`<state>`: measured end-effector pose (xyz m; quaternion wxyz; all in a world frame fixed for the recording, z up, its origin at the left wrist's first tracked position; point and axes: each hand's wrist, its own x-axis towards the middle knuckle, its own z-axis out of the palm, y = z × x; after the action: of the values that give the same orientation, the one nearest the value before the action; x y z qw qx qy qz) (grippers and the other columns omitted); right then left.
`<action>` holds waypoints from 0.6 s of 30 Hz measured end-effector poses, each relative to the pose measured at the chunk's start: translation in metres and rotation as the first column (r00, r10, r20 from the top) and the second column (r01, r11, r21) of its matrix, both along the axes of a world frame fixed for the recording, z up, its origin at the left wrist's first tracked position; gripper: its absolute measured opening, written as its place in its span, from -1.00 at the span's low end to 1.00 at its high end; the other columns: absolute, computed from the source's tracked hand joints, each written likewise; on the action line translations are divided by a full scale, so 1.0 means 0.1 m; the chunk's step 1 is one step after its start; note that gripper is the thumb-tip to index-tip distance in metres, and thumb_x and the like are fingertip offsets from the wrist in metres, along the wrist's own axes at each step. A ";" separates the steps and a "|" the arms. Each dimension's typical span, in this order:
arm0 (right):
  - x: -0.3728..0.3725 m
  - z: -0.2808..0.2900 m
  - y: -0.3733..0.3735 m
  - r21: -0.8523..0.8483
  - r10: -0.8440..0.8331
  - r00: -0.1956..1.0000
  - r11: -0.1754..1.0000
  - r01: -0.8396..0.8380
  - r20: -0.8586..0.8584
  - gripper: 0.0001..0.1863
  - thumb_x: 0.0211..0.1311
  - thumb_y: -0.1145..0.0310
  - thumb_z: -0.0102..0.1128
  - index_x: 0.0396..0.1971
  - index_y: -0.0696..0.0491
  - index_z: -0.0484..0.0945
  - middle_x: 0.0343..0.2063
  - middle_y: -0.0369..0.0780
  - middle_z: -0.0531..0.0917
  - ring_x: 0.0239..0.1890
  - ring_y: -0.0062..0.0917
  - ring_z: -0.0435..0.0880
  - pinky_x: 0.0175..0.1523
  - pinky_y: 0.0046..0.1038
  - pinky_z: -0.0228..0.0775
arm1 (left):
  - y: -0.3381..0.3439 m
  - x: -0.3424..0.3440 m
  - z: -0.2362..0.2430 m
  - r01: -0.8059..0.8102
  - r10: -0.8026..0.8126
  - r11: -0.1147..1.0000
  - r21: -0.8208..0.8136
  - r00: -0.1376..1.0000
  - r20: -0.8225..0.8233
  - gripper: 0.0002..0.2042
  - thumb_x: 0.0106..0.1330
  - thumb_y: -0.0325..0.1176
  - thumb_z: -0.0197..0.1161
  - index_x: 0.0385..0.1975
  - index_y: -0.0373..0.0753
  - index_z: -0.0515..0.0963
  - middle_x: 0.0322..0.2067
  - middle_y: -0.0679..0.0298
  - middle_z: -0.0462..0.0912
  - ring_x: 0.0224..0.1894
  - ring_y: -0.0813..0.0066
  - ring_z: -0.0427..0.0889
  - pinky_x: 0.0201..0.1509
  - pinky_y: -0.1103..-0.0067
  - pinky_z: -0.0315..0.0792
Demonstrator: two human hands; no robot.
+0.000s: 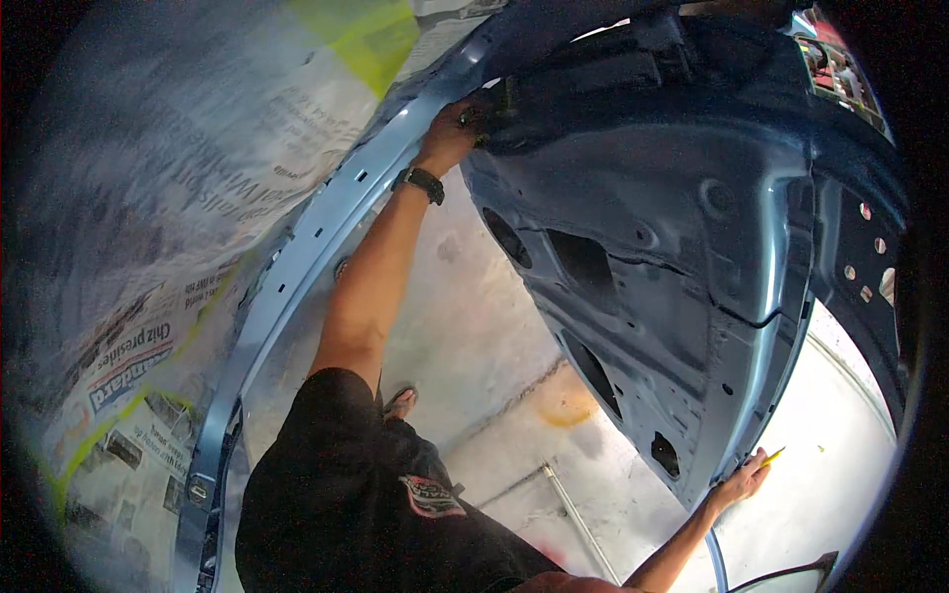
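My left hand (457,133), with a black watch at its wrist, reaches up to the shadowed spot where the blue door frame (321,232) meets the car door (692,227). Its fingers are lost in the dark there. The door stands open, its bare inner side showing metal with several holes. At the door's lower right edge, my right hand (741,481) is closed, thumb and fingers together. A small yellow pointed thing (773,457) sticks out of it; its kind is too small to make out.
Newspaper (188,257) with yellow-green tape (361,40) covers the car opening at left. A pale pole (578,519) lies on the stained floor (474,326) below. A foot (400,402) shows beneath me. Another blue panel with round holes (865,242) stands at right.
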<state>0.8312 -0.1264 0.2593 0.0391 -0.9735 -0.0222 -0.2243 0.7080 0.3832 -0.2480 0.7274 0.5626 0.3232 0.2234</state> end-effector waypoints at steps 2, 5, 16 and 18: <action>0.00 0.00 0.01 -0.002 0.002 1.000 1.000 -0.002 0.005 -0.66 0.41 0.17 -0.05 -0.17 0.14 0.54 -0.52 -0.39 0.35 -0.44 -0.68 0.32 -0.34 -0.59 0.22 | 0.00 0.02 0.11 -0.028 0.027 0.999 0.037 0.999 0.034 -0.70 0.22 -0.23 0.27 -0.07 -0.14 0.58 -0.08 0.15 0.63 -0.04 0.24 0.59 0.05 0.45 0.41; 0.01 -0.01 0.00 0.050 0.052 0.999 0.997 -0.053 0.014 -0.66 0.40 0.17 -0.04 -0.17 0.15 0.54 -0.54 -0.41 0.32 -0.47 -0.70 0.30 -0.38 -0.62 0.19 | 0.07 0.00 0.15 0.015 -0.020 0.992 0.128 0.999 0.035 -0.72 0.20 -0.18 0.29 -0.14 -0.13 0.62 -0.12 0.12 0.64 -0.05 0.19 0.60 0.04 0.43 0.42; 0.01 0.01 0.01 0.039 0.066 0.998 0.997 -0.065 -0.018 -0.63 0.39 0.15 -0.03 -0.15 0.18 0.53 -0.50 -0.39 0.34 -0.43 -0.66 0.31 -0.31 -0.57 0.21 | 0.14 0.02 0.15 0.068 -0.043 0.913 0.402 0.997 -0.071 -0.82 0.29 -0.29 0.20 -0.20 -0.22 0.57 -0.23 0.17 0.62 -0.17 0.38 0.58 -0.05 0.50 0.43; 0.01 0.02 -0.01 0.037 0.052 0.998 0.998 -0.051 -0.028 -0.63 0.39 0.16 -0.04 -0.15 0.19 0.53 -0.48 -0.37 0.37 -0.40 -0.65 0.33 -0.28 -0.56 0.22 | 0.13 0.04 0.13 0.096 -0.057 0.890 0.446 0.993 -0.100 -0.82 0.31 -0.31 0.19 -0.18 -0.22 0.55 -0.21 0.18 0.61 -0.16 0.39 0.56 -0.04 0.50 0.42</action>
<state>0.8326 -0.1274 0.2615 0.0627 -0.9749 -0.0424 -0.2095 0.7121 0.3964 -0.2348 0.5716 0.7368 0.2705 0.2393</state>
